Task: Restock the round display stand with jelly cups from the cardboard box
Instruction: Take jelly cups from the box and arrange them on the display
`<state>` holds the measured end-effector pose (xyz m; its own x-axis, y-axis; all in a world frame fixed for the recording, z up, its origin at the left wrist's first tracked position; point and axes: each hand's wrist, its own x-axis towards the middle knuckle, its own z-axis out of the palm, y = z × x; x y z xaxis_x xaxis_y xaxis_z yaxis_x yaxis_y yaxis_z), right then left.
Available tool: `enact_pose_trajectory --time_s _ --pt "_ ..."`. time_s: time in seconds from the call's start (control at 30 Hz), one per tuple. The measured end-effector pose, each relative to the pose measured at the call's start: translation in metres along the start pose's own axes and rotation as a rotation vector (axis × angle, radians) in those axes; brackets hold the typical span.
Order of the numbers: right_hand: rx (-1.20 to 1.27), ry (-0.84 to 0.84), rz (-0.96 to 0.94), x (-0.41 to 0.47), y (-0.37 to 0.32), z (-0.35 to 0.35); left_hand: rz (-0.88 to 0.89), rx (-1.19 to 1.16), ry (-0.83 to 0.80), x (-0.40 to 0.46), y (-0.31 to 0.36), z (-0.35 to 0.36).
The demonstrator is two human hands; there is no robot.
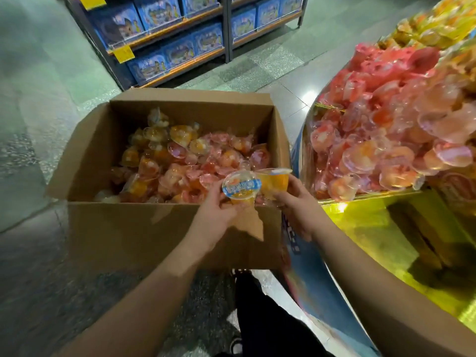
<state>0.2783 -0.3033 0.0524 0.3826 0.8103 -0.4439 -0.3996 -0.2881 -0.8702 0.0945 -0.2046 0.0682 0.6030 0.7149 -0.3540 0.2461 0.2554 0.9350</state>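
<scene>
Round gold-sided display stand heaped with pink jelly cups; open brown cardboard box beside it on the floor, part full; left hand grasping blue-lidded orange jelly cup, right hand another orange cup, both over the box's near-right corner, likely for transfer.

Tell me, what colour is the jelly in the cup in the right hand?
Orange, seen in the head view: cup, right hand.

Shop: stocked shelves, yellow price tags, display stand.
</scene>
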Motion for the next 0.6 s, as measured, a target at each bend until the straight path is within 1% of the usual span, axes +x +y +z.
enact_pose_trajectory --time_s 0.07,0.17,0.27,0.43,0.6 --pt "0.009 -0.030 -0.053 -0.046 0.009 -0.003 0.005 -0.017 -0.018 -0.040 -0.001 0.008" --pt "-0.072 -0.018 -0.123 -0.109 0.018 -0.014 0.020 -0.029 -0.075 -0.093 0.003 0.028" --pt "-0.131 0.042 -0.158 -0.167 0.016 -0.030 0.028 0.000 -0.155 -0.133 0.014 0.053" --pt "-0.227 0.157 -0.222 -0.240 0.022 -0.071 0.070 0.075 -0.278 -0.173 0.020 0.111" --pt "-0.142 0.305 -0.251 -0.307 0.035 -0.113 0.083 0.119 -0.397 -0.197 0.014 0.178"
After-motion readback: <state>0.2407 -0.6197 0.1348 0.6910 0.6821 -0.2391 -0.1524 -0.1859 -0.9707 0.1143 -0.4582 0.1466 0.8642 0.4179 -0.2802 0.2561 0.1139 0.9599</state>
